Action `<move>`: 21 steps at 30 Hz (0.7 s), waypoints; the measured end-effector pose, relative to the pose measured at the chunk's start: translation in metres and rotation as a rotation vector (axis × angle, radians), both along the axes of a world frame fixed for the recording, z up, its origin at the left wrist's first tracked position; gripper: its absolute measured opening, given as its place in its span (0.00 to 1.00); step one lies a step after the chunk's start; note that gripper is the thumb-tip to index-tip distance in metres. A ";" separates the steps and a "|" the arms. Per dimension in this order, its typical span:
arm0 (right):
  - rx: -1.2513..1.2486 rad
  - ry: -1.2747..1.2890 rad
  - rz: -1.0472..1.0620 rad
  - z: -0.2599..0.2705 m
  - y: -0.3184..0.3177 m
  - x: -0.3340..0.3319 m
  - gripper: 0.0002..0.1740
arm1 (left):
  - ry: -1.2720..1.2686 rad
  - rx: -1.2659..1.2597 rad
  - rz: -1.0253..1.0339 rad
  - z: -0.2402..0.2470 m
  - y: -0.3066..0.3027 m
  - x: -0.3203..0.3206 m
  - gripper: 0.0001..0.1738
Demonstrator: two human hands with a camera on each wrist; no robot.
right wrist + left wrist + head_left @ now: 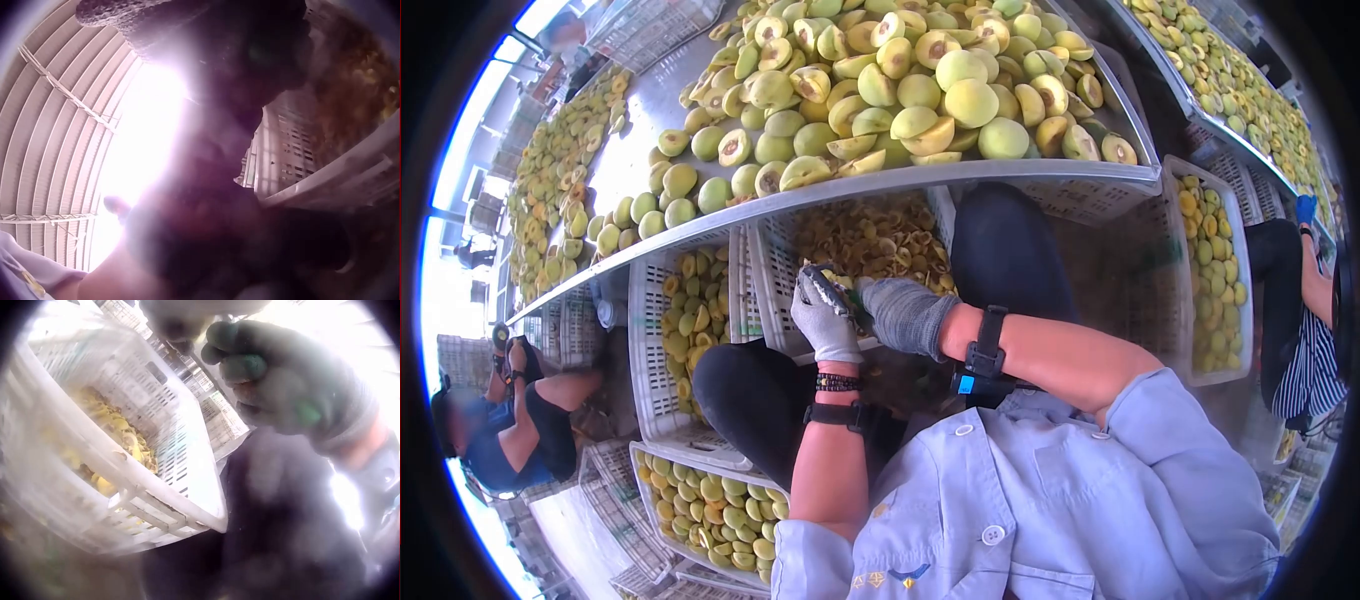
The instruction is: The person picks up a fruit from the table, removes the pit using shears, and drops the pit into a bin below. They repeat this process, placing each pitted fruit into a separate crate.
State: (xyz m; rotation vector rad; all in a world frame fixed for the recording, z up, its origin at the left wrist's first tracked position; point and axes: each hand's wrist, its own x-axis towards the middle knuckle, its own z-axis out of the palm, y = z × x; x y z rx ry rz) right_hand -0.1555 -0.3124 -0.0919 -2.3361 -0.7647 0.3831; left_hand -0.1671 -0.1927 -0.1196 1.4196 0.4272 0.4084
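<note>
In the head view my left hand (825, 325), in a whitish glove, grips a dark, elongated thing (832, 290) with a silver-white streak. A bit of yellow shows at its upper end. My right hand (908, 316), in a grey glove, meets it from the right, fingertips right at the dark thing. The left wrist view shows the right hand (281, 375) with curled, green-coated fingers; I cannot tell what they hold. Both hands are above a white crate (772, 300) of brownish-yellow scraps (880, 235). The right wrist view is mostly dark and blurred.
A metal table (800, 198) heaped with halved green-yellow fruit (920, 92) edges the space ahead. Crates of fruit stand at left (640, 350), lower left (700, 510) and right (1215, 280). My knees flank the scrap crate. Other people sit at far left and far right.
</note>
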 end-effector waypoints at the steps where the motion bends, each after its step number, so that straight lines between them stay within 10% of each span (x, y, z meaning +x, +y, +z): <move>1: -0.015 0.017 -0.003 -0.002 0.000 0.000 0.09 | 0.013 0.035 0.027 -0.001 -0.001 0.002 0.15; 21: -0.029 0.161 0.028 -0.022 0.001 0.006 0.11 | 0.147 0.195 0.050 -0.023 0.005 0.006 0.21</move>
